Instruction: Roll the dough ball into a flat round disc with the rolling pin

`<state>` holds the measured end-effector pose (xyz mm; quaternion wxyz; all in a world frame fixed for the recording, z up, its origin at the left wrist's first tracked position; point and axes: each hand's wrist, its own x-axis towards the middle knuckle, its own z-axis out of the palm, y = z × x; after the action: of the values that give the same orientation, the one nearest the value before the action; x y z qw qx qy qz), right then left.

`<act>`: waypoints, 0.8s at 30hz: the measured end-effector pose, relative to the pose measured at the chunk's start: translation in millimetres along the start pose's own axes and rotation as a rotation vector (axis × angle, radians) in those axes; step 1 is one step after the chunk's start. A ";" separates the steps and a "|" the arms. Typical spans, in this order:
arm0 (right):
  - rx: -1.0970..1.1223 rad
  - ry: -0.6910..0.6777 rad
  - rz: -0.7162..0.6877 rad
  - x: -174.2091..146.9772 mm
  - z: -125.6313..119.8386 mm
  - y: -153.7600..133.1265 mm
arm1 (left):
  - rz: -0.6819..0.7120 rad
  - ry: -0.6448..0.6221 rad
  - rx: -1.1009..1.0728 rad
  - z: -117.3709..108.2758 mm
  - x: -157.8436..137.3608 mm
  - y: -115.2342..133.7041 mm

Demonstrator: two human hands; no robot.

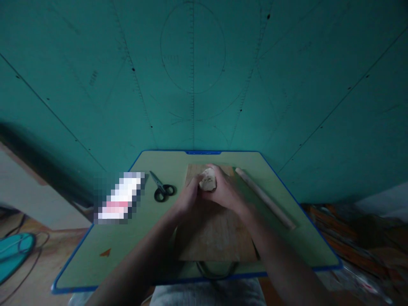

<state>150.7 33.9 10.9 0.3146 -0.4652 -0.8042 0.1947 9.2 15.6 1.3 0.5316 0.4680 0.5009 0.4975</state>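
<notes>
Between my two hands is a pale, lumpy piece of dough [208,180], held over the far part of a wooden board [219,238]. My left hand [188,192] grips the dough from its left side, thumb against its edge. From the right, my right hand [225,189] wraps round it, with fingers curling over the top and the thumb below. Some of the fingers are hidden behind the dough. To the right of the board lies a wooden rolling pin [265,198], slanting toward the table's right edge.
Black-handled scissors [162,189] lie left of the board, beside a blurred-out rectangular object [121,197]. A small orange triangle [106,253] is on the table [134,238] at front left. A green wall [204,76] rises behind the table.
</notes>
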 end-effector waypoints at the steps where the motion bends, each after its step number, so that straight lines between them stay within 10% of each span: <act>1: 0.016 0.011 -0.008 0.1 -0.8 0.3 | -0.018 0.004 -0.019 -1.2 0.1 0.5; 9: 0.076 0.017 -0.058 -2.1 -0.8 -2.7 | 0.098 -0.120 0.088 -4.5 -2.9 13.4; 24: 0.091 0.251 0.041 7.7 -11.1 21.1 | 0.203 0.088 0.033 -18.6 10.5 12.6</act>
<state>168.7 51.2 8.7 0.4295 -0.4876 -0.7391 0.1778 -10.0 26.9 12.0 0.4479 0.5028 0.4820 0.5606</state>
